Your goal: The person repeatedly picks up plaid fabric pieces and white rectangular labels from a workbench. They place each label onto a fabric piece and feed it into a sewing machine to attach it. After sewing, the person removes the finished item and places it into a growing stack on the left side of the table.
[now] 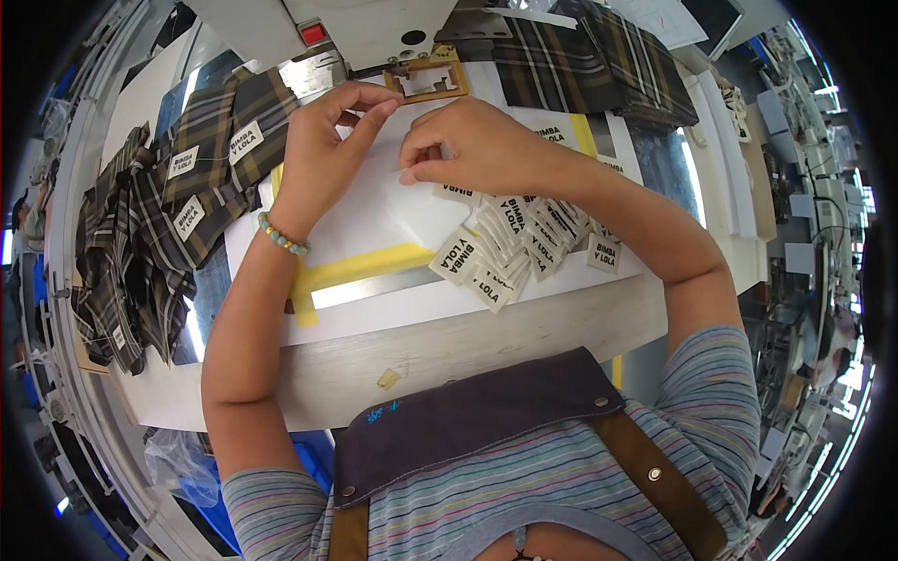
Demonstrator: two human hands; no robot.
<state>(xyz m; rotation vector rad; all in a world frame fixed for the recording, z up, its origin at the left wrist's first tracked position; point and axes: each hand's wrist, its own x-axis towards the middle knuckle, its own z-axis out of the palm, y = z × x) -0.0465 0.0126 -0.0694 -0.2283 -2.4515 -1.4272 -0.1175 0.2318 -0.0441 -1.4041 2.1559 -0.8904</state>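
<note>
My left hand (327, 140), with a beaded bracelet (281, 236) at its wrist, is raised by the front of a white machine (374, 23). Its thumb and forefinger come together near a tan rectangular frame (458, 79); anything between them is too small to make out. To its right my right hand (472, 145) is closed, thumb against curled fingers, over the white work surface (360, 220). Whatever it may hold is hidden. Below the right wrist lies a loose pile of cream labels (510, 234) with dark lettering.
Plaid fabric pieces (178, 215), some with labels on them, are heaped at the left. More folded plaid fabric (608, 65) is stacked at the back right. Yellow tape (365, 266) borders the work surface. A blue bin (313, 453) with clear plastic stands below the table's left front.
</note>
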